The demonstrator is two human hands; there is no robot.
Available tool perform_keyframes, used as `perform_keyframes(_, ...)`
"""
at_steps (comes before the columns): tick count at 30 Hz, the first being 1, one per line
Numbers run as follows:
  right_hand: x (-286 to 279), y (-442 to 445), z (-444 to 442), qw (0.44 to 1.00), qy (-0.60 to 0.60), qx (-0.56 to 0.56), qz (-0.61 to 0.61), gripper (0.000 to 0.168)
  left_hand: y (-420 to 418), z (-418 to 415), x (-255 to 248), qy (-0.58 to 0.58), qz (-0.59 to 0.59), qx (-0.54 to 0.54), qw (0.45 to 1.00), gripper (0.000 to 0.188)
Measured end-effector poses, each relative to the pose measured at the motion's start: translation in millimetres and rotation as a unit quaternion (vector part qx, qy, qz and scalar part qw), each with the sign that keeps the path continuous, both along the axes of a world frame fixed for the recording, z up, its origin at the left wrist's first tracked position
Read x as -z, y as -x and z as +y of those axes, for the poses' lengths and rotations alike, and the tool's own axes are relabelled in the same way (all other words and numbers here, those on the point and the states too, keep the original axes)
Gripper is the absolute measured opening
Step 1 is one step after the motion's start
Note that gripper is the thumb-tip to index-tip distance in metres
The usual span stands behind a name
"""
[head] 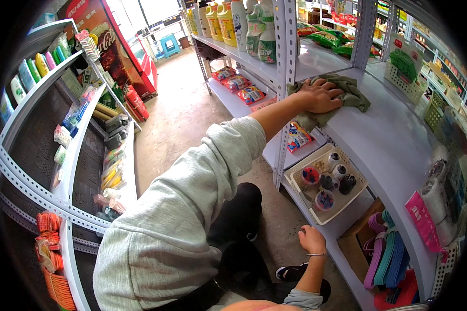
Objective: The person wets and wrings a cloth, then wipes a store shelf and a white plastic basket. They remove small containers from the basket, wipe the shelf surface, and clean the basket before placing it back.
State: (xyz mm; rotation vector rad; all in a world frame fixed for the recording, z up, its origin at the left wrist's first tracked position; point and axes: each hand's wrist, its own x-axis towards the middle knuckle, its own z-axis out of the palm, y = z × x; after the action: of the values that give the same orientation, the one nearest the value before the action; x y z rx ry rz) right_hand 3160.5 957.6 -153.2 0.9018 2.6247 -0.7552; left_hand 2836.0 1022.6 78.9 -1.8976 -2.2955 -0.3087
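My left hand (320, 95) presses down on a crumpled grey-green cloth (352, 91), its fingers spread over the folds. The cloth lies on a white metal shelf board (389, 116), beside a perforated upright post (286, 46), and part of it hangs over the edge. My right hand (312, 239), with a bangle at the wrist, hangs low near the edge of the bottom shelf (327, 237). Its fingers look curled and are mostly hidden, and nothing shows in it. Just above it, a cream plastic basket (295, 190) holds several small tubs and bottles.
Cleaner bottles (227, 23) and detergent bags (251, 94) fill the neighbouring shelves. Clothes hangers (385, 252) stick out of a cardboard box (358, 241) at lower right. Pink packaging (424, 221) overhangs the shelf edge. A stocked rack (35, 190) borders the concrete aisle (171, 116), with a fire extinguisher (134, 101) beyond.
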Motion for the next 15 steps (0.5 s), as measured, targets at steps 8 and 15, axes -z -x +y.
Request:
perform_keyframes(8,2.3,-1.2,0.4,1.0,-0.004,0.001,0.005,0.031,-3.1,-1.9,-2.4,-0.002,-0.013,-0.008,1.0,0.058)
perform_keyframes(15,-2.3,-0.7,-1.5,1.0,-0.006,0.002,-0.001,0.031,-3.2,-2.1,-3.1,0.001,-0.012,-0.011,1.0,0.059)
